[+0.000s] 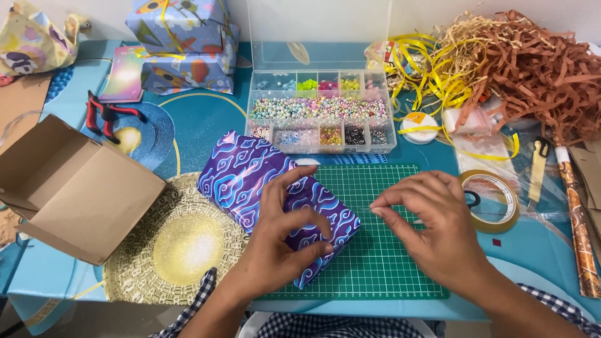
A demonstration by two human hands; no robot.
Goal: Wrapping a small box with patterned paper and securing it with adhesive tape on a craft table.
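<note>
an open cardboard box point(75, 188) sits far out to the left of the left hand point(282, 241). the left hand lies spread on a purple wrapped box point(250, 175), on the green mat point(375, 250). just beside it, the right hand point(432, 228) pinches its fingertips together on something too thin to see. a tape roll point(501, 219) lies just to its right.

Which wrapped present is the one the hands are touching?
The purple present with blue swirls, on the green mat. The left hand rests on it. The other wrapped presents sit untouched at the back.
</note>
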